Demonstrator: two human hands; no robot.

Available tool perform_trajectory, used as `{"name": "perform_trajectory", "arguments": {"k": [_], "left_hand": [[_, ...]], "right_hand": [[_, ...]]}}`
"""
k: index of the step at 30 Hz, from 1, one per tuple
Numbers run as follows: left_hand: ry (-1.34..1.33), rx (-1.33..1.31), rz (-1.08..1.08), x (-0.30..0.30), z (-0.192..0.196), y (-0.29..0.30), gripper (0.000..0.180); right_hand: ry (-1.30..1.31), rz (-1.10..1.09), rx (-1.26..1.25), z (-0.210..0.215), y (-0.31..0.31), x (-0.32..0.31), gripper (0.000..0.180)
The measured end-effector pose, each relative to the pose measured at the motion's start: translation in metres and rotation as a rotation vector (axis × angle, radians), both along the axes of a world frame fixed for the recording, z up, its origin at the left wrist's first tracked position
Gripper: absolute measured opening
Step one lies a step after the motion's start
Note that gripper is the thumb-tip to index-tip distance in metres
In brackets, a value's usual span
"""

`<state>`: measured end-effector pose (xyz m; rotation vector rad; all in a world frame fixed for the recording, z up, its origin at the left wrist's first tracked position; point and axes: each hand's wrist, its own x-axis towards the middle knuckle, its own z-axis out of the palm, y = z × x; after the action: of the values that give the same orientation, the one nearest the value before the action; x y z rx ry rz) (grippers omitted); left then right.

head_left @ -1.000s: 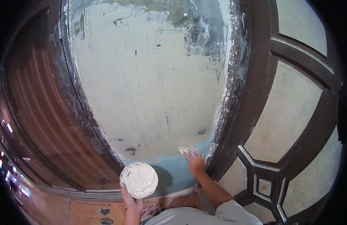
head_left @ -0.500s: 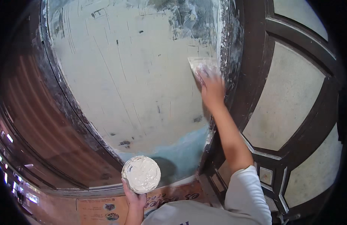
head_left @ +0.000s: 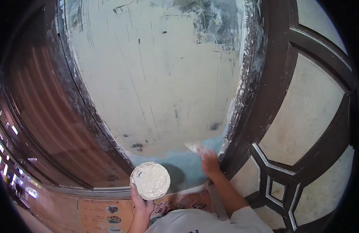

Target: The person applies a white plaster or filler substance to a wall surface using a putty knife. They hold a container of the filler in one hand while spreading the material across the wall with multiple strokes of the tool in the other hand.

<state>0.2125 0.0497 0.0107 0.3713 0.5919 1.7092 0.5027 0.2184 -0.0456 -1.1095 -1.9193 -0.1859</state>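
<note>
A round tub [head_left: 150, 181] brimming with creamy white putty rests in my left hand [head_left: 141, 202], whose fingers curl round its side and underneath. My right hand [head_left: 209, 161] grips a flat putty knife [head_left: 192, 146], its pale blade smeared with white and pointing up and left. That blade lies near the lower part of the wall panel [head_left: 156, 89], where the cream putty coat meets a pale blue strip [head_left: 187, 169]. From this view I cannot tell if the blade touches the wall. Dark scratches and patches mark the coat.
Dark wooden frames border the panel, putty-stained at the left and right [head_left: 241, 81]. A brown panelled door [head_left: 304, 116] with pale insets stands to the right, and a reddish-brown glossy surface [head_left: 51, 116] to the left. A printed orange sheet [head_left: 103, 213] lies on the floor.
My right hand has come down with the putty knife from the upper right of the panel to its lower edge. The tub stays low in my left hand; the whole view has shifted slightly.
</note>
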Motion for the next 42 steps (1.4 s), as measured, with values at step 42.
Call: {"name": "perform_trajectory", "arguments": {"k": [42], "left_hand": [[-0.013,-0.042,0.046,-0.118,-0.022,-0.053,0.061]], "right_hand": [[-0.24,-0.376,0.316,0.208,0.031,-0.203,0.044]]}}
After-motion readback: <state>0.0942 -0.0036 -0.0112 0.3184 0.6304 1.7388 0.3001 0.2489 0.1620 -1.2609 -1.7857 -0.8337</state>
